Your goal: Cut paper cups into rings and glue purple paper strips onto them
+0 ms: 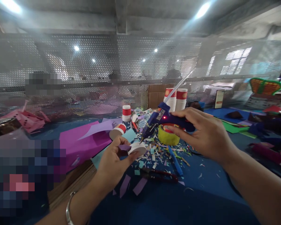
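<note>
My left hand [114,161] pinches a small white disc [138,151] with a strip of purple paper [124,147] at its left side. My right hand [203,132] is wrapped round the handle of a dark blue glue gun [155,119], whose red light glows. A clear glue stick [179,86] juts up from the back of the gun. Its nozzle points down and touches or nearly touches the disc's upper face. Behind the gun sits a yellow roll of tape [170,137]. Dark-handled scissors [158,175] and a blue pen-like tool [175,161] lie below the hands.
Paper scraps [154,156] litter the blue table. Stacked red and white paper cups [181,100] stand by a cardboard box [155,95] before a perforated metal screen [96,72]. Purple sheets [81,145] lie left, coloured sheets [234,128] right. A blurred person is at the lower left.
</note>
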{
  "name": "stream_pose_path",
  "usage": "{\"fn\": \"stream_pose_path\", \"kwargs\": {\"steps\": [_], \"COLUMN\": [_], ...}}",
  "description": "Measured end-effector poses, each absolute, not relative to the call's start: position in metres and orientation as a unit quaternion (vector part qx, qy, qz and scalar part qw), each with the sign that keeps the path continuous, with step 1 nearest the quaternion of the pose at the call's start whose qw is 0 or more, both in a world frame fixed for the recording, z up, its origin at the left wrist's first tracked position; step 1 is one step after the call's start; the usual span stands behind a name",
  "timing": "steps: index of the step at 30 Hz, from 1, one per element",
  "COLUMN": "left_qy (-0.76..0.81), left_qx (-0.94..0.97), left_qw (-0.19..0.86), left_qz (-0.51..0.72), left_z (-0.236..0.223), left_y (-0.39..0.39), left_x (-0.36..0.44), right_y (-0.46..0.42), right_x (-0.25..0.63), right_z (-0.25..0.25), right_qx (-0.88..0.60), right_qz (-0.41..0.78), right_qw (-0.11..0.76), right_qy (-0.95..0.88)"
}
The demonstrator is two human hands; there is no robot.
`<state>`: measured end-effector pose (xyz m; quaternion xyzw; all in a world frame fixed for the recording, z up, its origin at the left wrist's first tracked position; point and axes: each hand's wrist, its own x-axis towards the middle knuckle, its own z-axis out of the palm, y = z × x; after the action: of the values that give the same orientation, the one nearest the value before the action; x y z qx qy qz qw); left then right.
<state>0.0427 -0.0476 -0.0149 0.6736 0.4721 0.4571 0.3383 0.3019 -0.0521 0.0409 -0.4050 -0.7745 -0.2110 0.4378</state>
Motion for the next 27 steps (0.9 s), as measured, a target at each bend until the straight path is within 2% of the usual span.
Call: {"fn": "stream_pose_path", "kwargs": {"steps": [12,27], "left_qy": [0.430,0.392], "left_qx": [0.598,0.543], "left_qw": [0.444,0.507], "left_qz": [0.510,0.542], "left_z": [-0.0117,-0.0123], "left_y": [-0.0503,-0.0497], "left_x": [0.0483,0.0475], "right_y": [-0.0520,-0.0537], "right_x": [0.2997,0.3023], "right_z": [0.0423,0.0431], "right_qx": [-0.437,-0.444], "right_qz": [-0.198,-0.200], "right_qw": [0.443,0.444], "right_qy": [-0.758,-0.752]}}
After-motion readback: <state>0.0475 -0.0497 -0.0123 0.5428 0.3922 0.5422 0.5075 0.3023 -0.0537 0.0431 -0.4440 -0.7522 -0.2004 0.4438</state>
